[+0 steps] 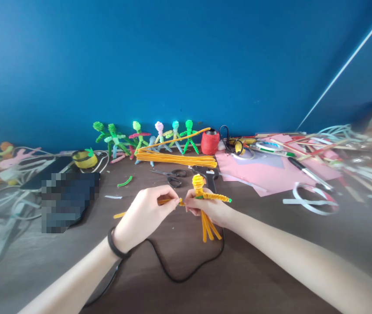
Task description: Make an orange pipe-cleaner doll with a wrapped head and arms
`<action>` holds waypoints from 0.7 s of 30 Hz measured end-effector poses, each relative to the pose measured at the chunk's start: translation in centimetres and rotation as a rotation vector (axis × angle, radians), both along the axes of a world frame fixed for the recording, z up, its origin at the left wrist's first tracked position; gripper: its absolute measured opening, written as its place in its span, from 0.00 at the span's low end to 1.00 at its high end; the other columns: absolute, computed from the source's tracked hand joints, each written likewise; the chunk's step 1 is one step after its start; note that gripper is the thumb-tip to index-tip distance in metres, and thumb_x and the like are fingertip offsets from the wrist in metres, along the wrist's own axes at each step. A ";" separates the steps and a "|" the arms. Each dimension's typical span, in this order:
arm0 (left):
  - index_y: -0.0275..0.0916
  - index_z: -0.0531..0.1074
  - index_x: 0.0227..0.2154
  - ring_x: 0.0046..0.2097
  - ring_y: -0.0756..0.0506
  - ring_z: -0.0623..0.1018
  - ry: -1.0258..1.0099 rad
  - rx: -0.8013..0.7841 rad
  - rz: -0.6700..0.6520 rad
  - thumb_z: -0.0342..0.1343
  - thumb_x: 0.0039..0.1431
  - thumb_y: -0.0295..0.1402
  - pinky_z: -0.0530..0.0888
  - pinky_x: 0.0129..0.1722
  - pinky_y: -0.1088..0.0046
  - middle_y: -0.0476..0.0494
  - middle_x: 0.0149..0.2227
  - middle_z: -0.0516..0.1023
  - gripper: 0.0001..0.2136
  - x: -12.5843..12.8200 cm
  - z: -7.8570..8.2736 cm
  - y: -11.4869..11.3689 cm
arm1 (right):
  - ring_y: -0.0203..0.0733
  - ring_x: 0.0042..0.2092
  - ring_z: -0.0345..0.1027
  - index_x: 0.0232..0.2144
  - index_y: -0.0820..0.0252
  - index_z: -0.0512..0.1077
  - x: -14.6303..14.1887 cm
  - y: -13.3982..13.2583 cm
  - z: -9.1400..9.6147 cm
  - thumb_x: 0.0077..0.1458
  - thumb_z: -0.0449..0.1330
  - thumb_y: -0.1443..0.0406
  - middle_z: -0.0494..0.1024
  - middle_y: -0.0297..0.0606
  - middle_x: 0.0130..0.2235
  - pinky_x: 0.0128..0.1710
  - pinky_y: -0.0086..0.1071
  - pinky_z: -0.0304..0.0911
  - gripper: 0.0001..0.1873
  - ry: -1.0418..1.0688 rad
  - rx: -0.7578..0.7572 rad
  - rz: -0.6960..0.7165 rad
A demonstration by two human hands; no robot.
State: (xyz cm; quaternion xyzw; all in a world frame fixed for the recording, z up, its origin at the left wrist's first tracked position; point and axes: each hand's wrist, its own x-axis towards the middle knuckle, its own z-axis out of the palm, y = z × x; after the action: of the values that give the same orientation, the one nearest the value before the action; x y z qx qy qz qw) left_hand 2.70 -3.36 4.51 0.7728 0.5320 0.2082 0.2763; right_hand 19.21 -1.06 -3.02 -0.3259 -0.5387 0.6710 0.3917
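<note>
My right hand (pixel 211 207) grips an orange pipe-cleaner figure (pixel 198 181) around its middle. The figure has a coiled yellow head, one wrapped arm with a green tip pointing right, and several loose strands hanging below. Close beside it, my left hand (pixel 149 213) is closed in a pinch on an orange pipe cleaner (pixel 119 215), whose tail sticks out at the left behind the hand. A bit of green shows between the fingertips of both hands. The fingers partly cover the figure's other arm, so whether the strand joins it I cannot tell.
Behind the hands lie scissors (pixel 171 176), a black glue gun (pixel 207 174) with its cord looping forward, and a bundle of orange pipe cleaners (pixel 175 158). Finished figures (pixel 189 136) lean on the blue wall. Pink paper (pixel 243 168) is at the right, a dark pixelated object (pixel 71 200) left.
</note>
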 end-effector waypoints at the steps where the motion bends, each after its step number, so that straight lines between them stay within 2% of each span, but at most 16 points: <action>1: 0.40 0.70 0.25 0.29 0.49 0.73 -0.007 -0.020 -0.005 0.47 0.51 0.36 0.66 0.30 0.77 0.52 0.26 0.76 0.09 0.0 0.1 -0.1 | 0.27 0.19 0.53 0.16 0.63 0.64 0.0 0.0 0.0 0.45 0.57 0.66 0.61 0.28 0.16 0.20 0.25 0.45 0.09 0.033 -0.025 -0.017; 7: 0.40 0.71 0.25 0.30 0.49 0.73 -0.002 -0.120 -0.057 0.49 0.48 0.35 0.65 0.30 0.76 0.51 0.26 0.76 0.07 -0.2 -0.1 0.5 | 0.26 0.19 0.51 0.17 0.63 0.63 -0.1 0.2 0.2 0.43 0.59 0.64 0.61 0.28 0.17 0.19 0.24 0.42 0.11 0.224 -0.168 -0.039; 11: 0.39 0.71 0.24 0.29 0.49 0.72 0.027 -0.171 -0.095 0.50 0.47 0.35 0.65 0.30 0.76 0.52 0.24 0.75 0.07 -0.7 -0.8 1.3 | 0.26 0.20 0.54 0.19 0.63 0.62 0.2 0.3 0.3 0.42 0.60 0.64 0.64 0.29 0.19 0.20 0.24 0.44 0.10 0.245 -0.211 -0.022; 15: 0.39 0.72 0.25 0.30 0.48 0.72 0.064 -0.167 -0.080 0.50 0.46 0.35 0.65 0.31 0.76 0.51 0.26 0.75 0.08 -0.8 -1.2 1.7 | 0.26 0.20 0.54 0.20 0.64 0.63 0.4 0.2 0.2 0.43 0.59 0.65 0.65 0.28 0.19 0.20 0.23 0.45 0.09 0.236 -0.179 0.037; 19: 0.38 0.72 0.24 0.29 0.47 0.71 0.160 -0.097 -0.039 0.49 0.47 0.40 0.64 0.28 0.75 0.50 0.24 0.75 0.12 -0.7 -1.1 1.6 | 0.26 0.21 0.55 0.20 0.64 0.63 0.6 0.1 0.4 0.44 0.58 0.65 0.65 0.29 0.19 0.21 0.24 0.46 0.08 0.205 -0.111 0.118; 21: 0.39 0.73 0.25 0.29 0.47 0.72 0.186 -0.065 -0.017 0.48 0.48 0.39 0.64 0.29 0.75 0.49 0.25 0.75 0.11 -0.6 -1.1 1.6 | 0.26 0.21 0.55 0.19 0.64 0.64 0.6 0.0 0.4 0.45 0.58 0.65 0.66 0.29 0.19 0.21 0.24 0.47 0.08 0.164 -0.066 0.142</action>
State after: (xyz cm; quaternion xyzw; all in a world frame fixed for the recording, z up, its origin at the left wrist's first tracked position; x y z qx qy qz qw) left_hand 2.10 -1.75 3.44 0.7841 0.5552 0.1157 0.2522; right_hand 19.79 -1.01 -2.58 -0.2435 -0.5043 0.7389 0.3748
